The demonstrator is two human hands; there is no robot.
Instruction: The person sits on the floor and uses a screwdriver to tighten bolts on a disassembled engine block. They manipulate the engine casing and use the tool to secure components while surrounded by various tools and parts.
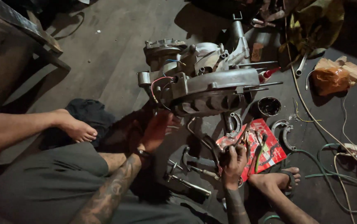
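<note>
A scooter engine block (205,85) is lying on the floor, long axis running left to right, bare concrete lying open at far left. The left hand (155,130) is spreading against its near-left edge. The right hand (234,161) is closing round a small tool over a red packet (269,151), loose spanners (189,180) crowding near.

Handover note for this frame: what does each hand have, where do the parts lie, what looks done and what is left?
Left hand: open, palm against the underside of the engine case on the floor.
Right hand: closed on a small tool, its kind unclear, over the red packet.
Hammer and wrench lie between the hands; black cup sits beside the engine.
Done: tools laid out. Left: work on the engine, stage unclear.
</note>
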